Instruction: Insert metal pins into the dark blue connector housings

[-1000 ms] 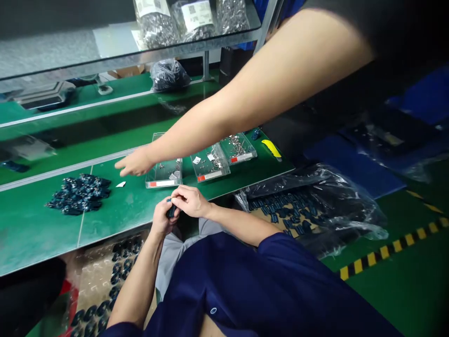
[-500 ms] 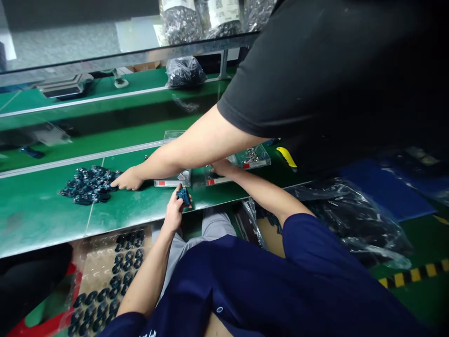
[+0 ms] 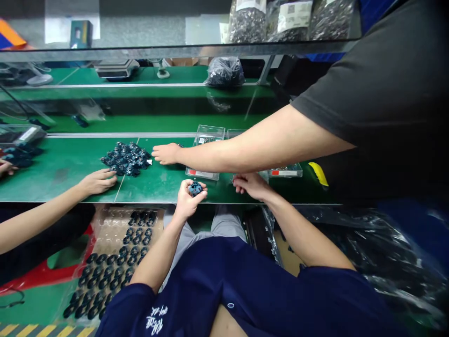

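Note:
My left hand [image 3: 187, 201] is closed around a small dark blue plastic part [image 3: 195, 188] above the bench's front edge. To its right, my right hand [image 3: 254, 185] has its fingers curled together in front of a clear plastic box, mostly hidden by my hand and a co-worker's arm. Whatever those fingers may hold is too small to make out. Another clear box [image 3: 202, 175] with a red-and-white label stands just behind my left hand. Farther left on the green bench [image 3: 168, 187] lies a pile of dark blue parts [image 3: 126, 159] with shiny metal bits.
A co-worker's arm [image 3: 231, 150] reaches across from the right, over the boxes. Another person's hand [image 3: 100, 181] rests near the pile. A yellow-handled tool [image 3: 318, 174] lies at right. Below the bench is a tray [image 3: 105, 229] of black ring-shaped parts.
My right hand has drawn back out of the clear box. The co-worker's hand has lifted away from the pile, and another person's hand has appeared at left. The view has swung left.

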A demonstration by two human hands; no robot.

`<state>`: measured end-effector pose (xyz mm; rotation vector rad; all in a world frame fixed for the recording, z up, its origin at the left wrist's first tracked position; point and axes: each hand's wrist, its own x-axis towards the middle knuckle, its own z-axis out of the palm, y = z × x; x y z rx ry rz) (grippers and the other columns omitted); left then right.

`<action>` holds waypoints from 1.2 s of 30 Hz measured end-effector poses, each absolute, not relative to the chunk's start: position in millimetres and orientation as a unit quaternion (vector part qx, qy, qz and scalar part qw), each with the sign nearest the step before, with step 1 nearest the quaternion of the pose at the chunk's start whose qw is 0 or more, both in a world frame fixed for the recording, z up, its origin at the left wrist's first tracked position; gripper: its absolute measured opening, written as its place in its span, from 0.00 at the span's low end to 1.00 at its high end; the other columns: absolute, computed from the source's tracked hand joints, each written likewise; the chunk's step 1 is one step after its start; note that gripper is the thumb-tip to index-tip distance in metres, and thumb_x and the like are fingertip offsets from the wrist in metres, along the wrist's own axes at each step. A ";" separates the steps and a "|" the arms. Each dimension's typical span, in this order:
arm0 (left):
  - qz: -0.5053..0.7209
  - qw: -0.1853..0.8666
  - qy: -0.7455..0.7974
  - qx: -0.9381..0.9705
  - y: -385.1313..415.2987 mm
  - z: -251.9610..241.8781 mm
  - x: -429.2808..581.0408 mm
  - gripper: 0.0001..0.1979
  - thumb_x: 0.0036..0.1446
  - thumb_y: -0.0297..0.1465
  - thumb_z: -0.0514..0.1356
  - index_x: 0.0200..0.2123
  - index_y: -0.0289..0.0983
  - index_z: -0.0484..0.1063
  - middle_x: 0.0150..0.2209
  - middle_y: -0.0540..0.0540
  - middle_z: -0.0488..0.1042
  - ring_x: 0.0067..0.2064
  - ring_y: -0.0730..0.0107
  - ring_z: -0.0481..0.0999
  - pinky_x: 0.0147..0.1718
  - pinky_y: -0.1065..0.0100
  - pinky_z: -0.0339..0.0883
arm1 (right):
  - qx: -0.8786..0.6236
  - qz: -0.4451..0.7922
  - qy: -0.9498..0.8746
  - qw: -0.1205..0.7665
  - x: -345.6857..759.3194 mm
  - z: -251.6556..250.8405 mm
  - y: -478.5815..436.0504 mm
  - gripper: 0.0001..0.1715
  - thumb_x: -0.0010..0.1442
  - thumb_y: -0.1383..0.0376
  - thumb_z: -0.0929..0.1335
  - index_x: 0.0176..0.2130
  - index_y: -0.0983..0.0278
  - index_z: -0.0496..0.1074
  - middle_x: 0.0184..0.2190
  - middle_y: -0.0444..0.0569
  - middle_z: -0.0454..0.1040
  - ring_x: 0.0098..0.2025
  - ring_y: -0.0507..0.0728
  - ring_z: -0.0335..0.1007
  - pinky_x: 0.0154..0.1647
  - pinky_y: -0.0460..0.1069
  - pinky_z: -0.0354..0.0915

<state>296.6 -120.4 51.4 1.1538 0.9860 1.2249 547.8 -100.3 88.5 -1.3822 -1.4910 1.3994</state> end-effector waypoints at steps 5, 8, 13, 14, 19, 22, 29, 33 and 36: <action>0.510 0.574 0.382 0.514 -131.8 59.0 299.1 0.29 0.46 0.35 0.71 0.37 0.42 0.51 0.36 0.51 0.76 0.29 0.75 0.75 0.28 0.71 0.68 | -0.446 0.699 -0.424 0.364 486.3 81.3 -147.2 0.25 0.51 0.50 0.76 0.32 0.68 0.71 0.23 0.44 0.72 0.20 0.47 0.65 0.20 0.43 0.59; 0.521 0.571 0.357 0.524 -138.8 64.3 296.3 0.29 0.45 0.35 0.71 0.37 0.42 0.49 0.34 0.52 0.76 0.32 0.73 0.76 0.32 0.70 0.69 | -0.388 0.778 -0.351 0.347 462.0 79.9 -152.8 0.26 0.47 0.51 0.78 0.29 0.68 0.69 0.22 0.42 0.70 0.20 0.45 0.62 0.19 0.41 0.55; 0.522 0.548 0.392 0.523 -145.3 62.2 287.8 0.29 0.46 0.36 0.70 0.38 0.43 0.49 0.32 0.54 0.74 0.28 0.75 0.74 0.32 0.69 0.69 | -0.383 0.763 -0.398 0.334 455.4 76.2 -151.5 0.24 0.48 0.53 0.78 0.33 0.69 0.74 0.25 0.45 0.73 0.21 0.46 0.63 0.21 0.42 0.57; 0.527 0.539 0.399 0.523 -145.7 59.6 286.6 0.29 0.47 0.37 0.69 0.38 0.42 0.49 0.32 0.54 0.73 0.28 0.75 0.74 0.32 0.69 0.69 | -0.400 0.731 -0.438 0.337 455.7 75.8 -151.6 0.22 0.50 0.53 0.77 0.34 0.69 0.75 0.25 0.46 0.74 0.21 0.46 0.64 0.22 0.42 0.58; 0.532 0.425 0.463 0.568 -145.0 47.8 280.3 0.27 0.50 0.36 0.68 0.47 0.39 0.57 0.43 0.44 0.73 0.41 0.65 0.77 0.43 0.62 0.71 | -0.492 0.510 -0.609 0.357 460.7 85.8 -151.9 0.16 0.58 0.57 0.70 0.38 0.67 0.79 0.26 0.46 0.75 0.23 0.49 0.67 0.26 0.45 0.62; 0.486 0.351 0.473 0.646 -144.1 47.7 274.8 0.29 0.54 0.33 0.63 0.58 0.37 0.59 0.56 0.36 0.68 0.56 0.56 0.71 0.56 0.54 0.65 | -0.495 0.483 -0.612 0.383 462.9 99.5 -152.1 0.16 0.57 0.57 0.71 0.38 0.67 0.80 0.28 0.48 0.77 0.25 0.50 0.69 0.28 0.46 0.64; 0.438 0.268 0.449 0.731 -143.5 47.5 275.7 0.29 0.57 0.28 0.57 0.62 0.34 0.59 0.53 0.36 0.67 0.56 0.55 0.69 0.57 0.51 0.64 | -0.457 0.574 -0.577 0.358 453.4 109.2 -146.7 0.15 0.54 0.59 0.73 0.37 0.68 0.78 0.22 0.45 0.74 0.23 0.49 0.66 0.24 0.44 0.59; 0.434 0.214 0.439 0.757 -143.0 42.2 276.7 0.29 0.58 0.27 0.55 0.64 0.34 0.57 0.53 0.34 0.66 0.56 0.53 0.67 0.57 0.50 0.63 | -0.444 0.588 -0.580 0.347 452.8 106.4 -137.7 0.12 0.51 0.61 0.73 0.34 0.68 0.77 0.24 0.45 0.75 0.23 0.48 0.65 0.25 0.44 0.61; 0.420 0.176 0.423 0.784 -141.7 39.3 274.3 0.28 0.59 0.26 0.54 0.64 0.34 0.56 0.53 0.34 0.66 0.56 0.52 0.66 0.56 0.49 0.63 | -0.446 0.597 -0.577 0.335 455.1 104.7 -130.8 0.11 0.49 0.63 0.73 0.32 0.68 0.77 0.23 0.44 0.74 0.22 0.48 0.65 0.23 0.43 0.60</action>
